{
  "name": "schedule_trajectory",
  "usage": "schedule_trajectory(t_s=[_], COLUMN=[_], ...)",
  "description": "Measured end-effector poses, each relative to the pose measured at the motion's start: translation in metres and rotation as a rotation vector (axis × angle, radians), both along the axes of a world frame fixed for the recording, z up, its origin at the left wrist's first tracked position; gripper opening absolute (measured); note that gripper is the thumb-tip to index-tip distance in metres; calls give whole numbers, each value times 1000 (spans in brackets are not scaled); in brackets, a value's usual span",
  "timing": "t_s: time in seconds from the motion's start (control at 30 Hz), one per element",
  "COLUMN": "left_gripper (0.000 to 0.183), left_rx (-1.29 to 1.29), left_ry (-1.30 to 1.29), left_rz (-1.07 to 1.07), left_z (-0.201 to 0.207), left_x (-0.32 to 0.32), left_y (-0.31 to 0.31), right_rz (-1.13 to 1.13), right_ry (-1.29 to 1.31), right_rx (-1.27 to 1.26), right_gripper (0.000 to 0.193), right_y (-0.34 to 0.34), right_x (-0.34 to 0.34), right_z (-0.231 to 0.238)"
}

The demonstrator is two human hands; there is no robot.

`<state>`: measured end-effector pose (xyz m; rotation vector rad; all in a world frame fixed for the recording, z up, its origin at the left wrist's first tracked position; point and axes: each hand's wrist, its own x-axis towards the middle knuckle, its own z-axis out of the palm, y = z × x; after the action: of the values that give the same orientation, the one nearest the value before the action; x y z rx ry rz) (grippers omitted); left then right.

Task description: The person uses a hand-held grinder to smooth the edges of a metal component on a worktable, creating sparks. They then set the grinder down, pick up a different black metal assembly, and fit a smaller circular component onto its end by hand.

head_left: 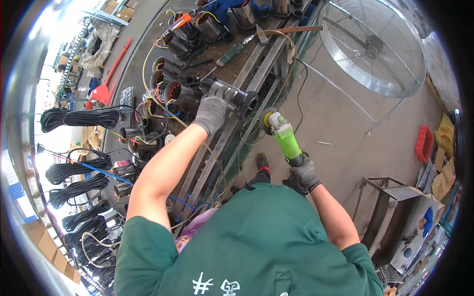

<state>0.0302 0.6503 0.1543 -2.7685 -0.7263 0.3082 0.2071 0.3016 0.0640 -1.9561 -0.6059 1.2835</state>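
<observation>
While the right hand grips the green angle grinder, the left hand clamps a black motor housing on the steel bench.
Best pin the housing firmly and bring the disc in gently; other housings and a cage fan lie beyond.

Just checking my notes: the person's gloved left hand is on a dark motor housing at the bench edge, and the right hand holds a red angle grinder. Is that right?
Not quite. In the head view the angle grinder in the right hand has a green body, not red. The rest holds: the gloved left hand rests on the dark motor housing at the edge of the bench.
</observation>
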Motion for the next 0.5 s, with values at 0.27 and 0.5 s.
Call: schedule_trajectory(t_s=[0.27,0.5], left_gripper=[52,39], left_rx=[-368,-369], left_ry=[229,433], left_rz=[192,232], left_z=[3,22], left_x=[73,117], left_y=[23,35], right_rz=[-10,89], right_ry=[-51,-126], right_rx=[14,17], right_gripper=[50,51], right_y=[9,6], right_x=[0,5], right_z=[-10,-29])
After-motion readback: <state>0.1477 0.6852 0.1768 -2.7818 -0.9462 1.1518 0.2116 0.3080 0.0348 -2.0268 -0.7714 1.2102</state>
